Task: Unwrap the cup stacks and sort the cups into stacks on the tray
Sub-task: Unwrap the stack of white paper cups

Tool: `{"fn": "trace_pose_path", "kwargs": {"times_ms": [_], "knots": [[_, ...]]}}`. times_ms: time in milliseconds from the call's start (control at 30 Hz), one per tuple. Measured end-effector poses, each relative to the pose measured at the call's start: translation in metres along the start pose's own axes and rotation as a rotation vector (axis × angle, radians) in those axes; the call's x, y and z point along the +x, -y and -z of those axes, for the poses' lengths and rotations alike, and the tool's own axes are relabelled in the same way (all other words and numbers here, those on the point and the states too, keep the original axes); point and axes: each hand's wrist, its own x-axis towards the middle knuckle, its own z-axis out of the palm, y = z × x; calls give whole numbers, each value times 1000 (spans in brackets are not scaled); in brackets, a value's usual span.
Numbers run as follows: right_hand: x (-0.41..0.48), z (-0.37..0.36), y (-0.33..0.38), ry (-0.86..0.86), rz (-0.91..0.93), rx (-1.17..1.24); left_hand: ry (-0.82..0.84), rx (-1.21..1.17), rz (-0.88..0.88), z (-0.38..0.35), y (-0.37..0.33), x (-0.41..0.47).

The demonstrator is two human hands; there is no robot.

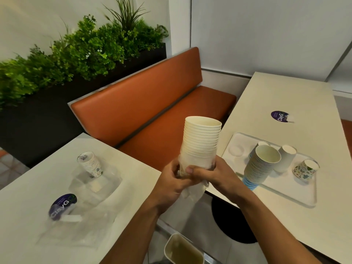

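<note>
I hold a stack of cream paper cups [201, 139] upright between the two tables. Its clear plastic wrap [192, 189] is bunched around the bottom and hangs below. My left hand [174, 180] and my right hand [213, 174] both grip the stack's base and the wrap. On the right table lies a clear tray [285, 193]. It carries a leaning stack of blue-striped cups [259, 166], a grey cup stack [285, 158] and a patterned cup [304, 169]. A wrapped stack of patterned cups [90, 164] stands on the left table.
Loose clear wrappers [80, 231] and a round purple sticker [62, 206] lie on the left table. An orange bench [152, 103] runs behind both tables, with a planter of green plants [76, 54] behind it. A small bin [182, 250] stands on the floor below my arms.
</note>
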Motion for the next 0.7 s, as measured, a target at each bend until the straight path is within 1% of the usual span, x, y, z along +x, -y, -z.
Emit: {"fn": "trace_pose_path", "kwargs": {"times_ms": [33, 67, 167, 233, 300, 467, 633, 700], "knots": [[4, 1, 4, 26, 4, -14, 2, -8, 0, 5, 0, 2], [8, 2, 8, 13, 17, 16, 10, -23, 7, 9, 0, 4], [25, 2, 24, -193, 43, 260, 41, -8, 24, 17, -6, 11], [35, -4, 33, -259, 58, 243, 51, 18, 24, 20, -6, 15], [42, -15, 33, -251, 60, 154, 43, -8, 27, 24, -7, 18], [50, -37, 24, -268, 62, 180, 14, -20, -2, 38, -9, 23], [53, -54, 10, -212, 61, 187, 27, 16, -32, 53, -12, 28], [56, -54, 6, -164, 64, 176, 32, 36, -30, 59, -10, 29]]}}
